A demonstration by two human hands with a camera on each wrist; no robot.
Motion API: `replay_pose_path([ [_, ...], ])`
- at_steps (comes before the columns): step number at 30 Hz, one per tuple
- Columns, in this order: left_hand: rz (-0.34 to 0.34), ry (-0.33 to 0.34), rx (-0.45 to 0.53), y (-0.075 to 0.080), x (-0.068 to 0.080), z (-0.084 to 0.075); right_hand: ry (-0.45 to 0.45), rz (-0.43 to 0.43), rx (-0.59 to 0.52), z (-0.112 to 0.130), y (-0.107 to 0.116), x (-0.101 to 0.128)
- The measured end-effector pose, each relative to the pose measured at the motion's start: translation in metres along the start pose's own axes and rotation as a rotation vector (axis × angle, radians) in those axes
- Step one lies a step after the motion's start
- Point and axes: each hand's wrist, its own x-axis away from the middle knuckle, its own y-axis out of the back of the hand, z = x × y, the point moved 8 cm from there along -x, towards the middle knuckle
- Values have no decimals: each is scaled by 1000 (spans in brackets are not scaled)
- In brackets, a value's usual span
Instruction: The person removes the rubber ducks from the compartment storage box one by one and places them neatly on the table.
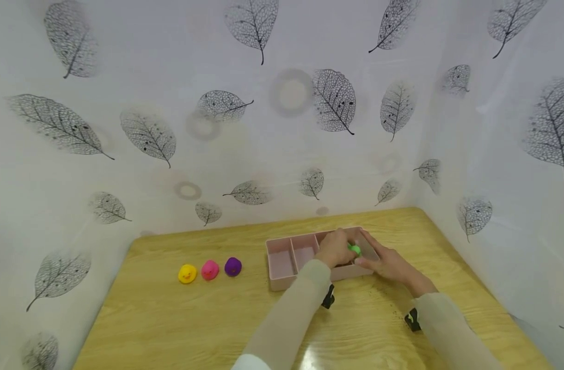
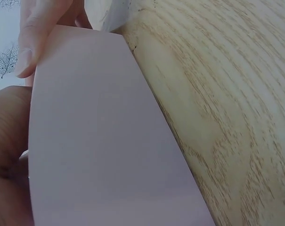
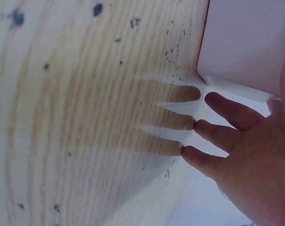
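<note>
Green toy (image 1: 354, 250) mostly hidden, only small bit peeking between both hands, over right end of pink tray (image 1: 282, 280). Can't tell its shape or who's actually pinching it. Left hand (image 1: 335, 248) curled over tray's right compartment, blocking view inside. Right hand (image 1: 387, 263) at tray's right end, fingers spread loose in wrist view. Two left compartments look bare. Yellow (image 1: 187, 274), pink (image 1: 210, 270), purple duck (image 1: 233, 266) lined up on bench (image 1: 171, 329), well left of tray.

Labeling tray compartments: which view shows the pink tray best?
Head view. It shows the whole pink tray on the table, dividers visible, both hands at its right end. The left wrist view shows only a flat pink outer wall; the right wrist view shows just one pale corner.
</note>
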Motion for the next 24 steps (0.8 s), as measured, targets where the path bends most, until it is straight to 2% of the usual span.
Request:
replay_pose_path([
  [7,-8,-63,-9,-2,-2,1,3,-11,-9,-1,-1,0],
  [13,10,-96,21,0,-1,5,8,-15,-1,2,-2,-1],
  [24,-20,-184,119,23,5,5,16,-15,17,4,-1,2],
])
